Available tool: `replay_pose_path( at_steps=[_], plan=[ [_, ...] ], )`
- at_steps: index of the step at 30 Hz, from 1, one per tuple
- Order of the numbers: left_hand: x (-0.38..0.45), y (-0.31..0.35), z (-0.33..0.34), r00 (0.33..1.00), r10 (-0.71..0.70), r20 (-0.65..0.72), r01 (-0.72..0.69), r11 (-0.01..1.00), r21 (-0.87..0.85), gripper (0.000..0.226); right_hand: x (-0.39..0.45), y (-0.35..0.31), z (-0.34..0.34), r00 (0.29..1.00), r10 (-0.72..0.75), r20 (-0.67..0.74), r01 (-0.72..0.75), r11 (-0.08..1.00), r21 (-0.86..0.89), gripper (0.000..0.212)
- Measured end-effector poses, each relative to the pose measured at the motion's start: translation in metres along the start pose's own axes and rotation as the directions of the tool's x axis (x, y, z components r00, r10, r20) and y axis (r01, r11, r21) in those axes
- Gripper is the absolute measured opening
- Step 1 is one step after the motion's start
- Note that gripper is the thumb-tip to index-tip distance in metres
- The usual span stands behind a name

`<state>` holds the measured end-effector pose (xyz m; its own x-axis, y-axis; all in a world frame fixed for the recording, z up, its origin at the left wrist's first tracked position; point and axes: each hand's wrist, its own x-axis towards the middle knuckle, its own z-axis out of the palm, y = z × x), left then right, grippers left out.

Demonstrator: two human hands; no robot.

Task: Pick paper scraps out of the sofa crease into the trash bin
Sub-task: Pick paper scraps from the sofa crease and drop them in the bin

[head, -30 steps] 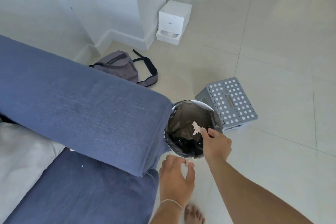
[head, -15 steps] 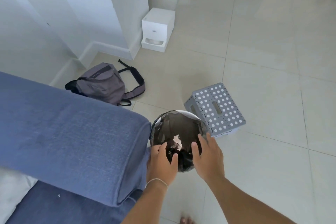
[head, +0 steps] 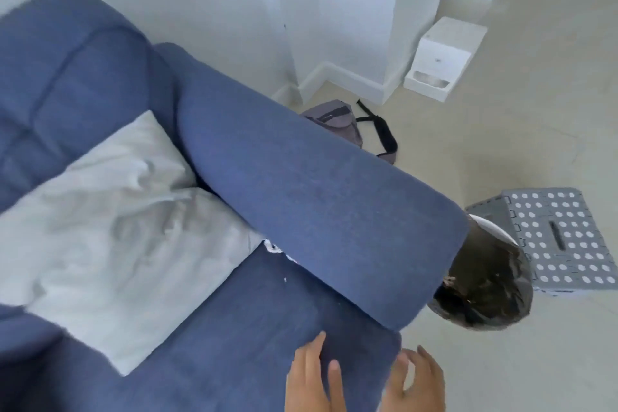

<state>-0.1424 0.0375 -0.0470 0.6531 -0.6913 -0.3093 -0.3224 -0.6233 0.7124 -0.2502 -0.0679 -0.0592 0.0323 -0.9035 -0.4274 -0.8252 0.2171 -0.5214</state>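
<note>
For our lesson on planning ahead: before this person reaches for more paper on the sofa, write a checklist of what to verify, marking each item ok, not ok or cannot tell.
1. Both hands free: left hand and right hand look open and empty. Ok.
2. Scraps left to pick: white paper scraps show in the crease beside the armrest. Ok.
3. Stray bit: a small white speck lies on the seat cushion. Ok.
4. Path to the crease: the pillow lies close beside the scraps. Cannot tell if it covers more.
5. Trash bin within reach: stands just past the armrest's end, bag open. Ok.
</note>
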Motion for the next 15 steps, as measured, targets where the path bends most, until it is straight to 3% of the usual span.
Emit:
replay_pose_path(
  at_steps=[1, 2, 3, 4, 5, 6, 10, 12, 15],
  plan=[
    [0.000, -0.017, -0.010, 1.000, -0.027, 0.013, 0.028, 0.999, -0.042, 0.042, -0.019, -0.023, 0.007, 0.996, 0.072, 0.052, -0.072, 0.997, -0.002, 0.034],
    [0.002, -0.031, -0.020, 0.999, 0.016, -0.038, -0.015, 1.000, 0.022, 0.045, -0.036, -0.042, 0.015, 0.996, 0.092, -0.004, -0.092, 0.996, -0.016, 0.032],
    [0.007, -0.041, -0.040, 0.999, 0.003, -0.042, -0.001, 0.999, 0.045, 0.047, -0.056, -0.061, 0.025, 0.997, -0.049, -0.053, 0.047, 0.998, -0.045, 0.030],
    [0.017, -0.054, -0.054, 0.996, 0.030, -0.081, -0.019, 0.991, 0.129, 0.049, -0.070, -0.074, 0.043, 0.937, -0.303, -0.173, 0.303, 0.953, -0.028, 0.031],
    [0.028, -0.065, -0.068, 0.992, 0.079, -0.095, -0.058, 0.978, 0.201, 0.050, -0.081, -0.087, 0.064, 0.871, -0.438, -0.221, 0.457, 0.889, 0.038, 0.034],
    [0.038, -0.069, -0.079, 0.995, 0.081, -0.062, -0.061, 0.959, 0.276, 0.051, -0.088, -0.089, 0.077, 0.850, -0.518, -0.094, 0.525, 0.849, 0.059, 0.038],
    [0.096, -0.083, -0.101, 0.994, 0.105, 0.013, -0.104, 0.946, 0.308, 0.054, -0.050, -0.110, 0.123, 0.818, -0.569, 0.090, 0.575, 0.813, -0.088, 0.045],
    [0.132, -0.089, -0.105, 0.991, 0.133, 0.006, -0.127, 0.930, 0.345, 0.055, -0.026, -0.129, 0.137, 0.818, -0.564, 0.117, 0.576, 0.797, -0.181, 0.045],
    [0.174, -0.089, -0.101, 0.994, 0.107, 0.037, -0.113, 0.903, 0.414, 0.054, 0.002, -0.142, 0.155, 0.874, -0.479, 0.078, 0.480, 0.828, -0.292, 0.047]
  ],
)
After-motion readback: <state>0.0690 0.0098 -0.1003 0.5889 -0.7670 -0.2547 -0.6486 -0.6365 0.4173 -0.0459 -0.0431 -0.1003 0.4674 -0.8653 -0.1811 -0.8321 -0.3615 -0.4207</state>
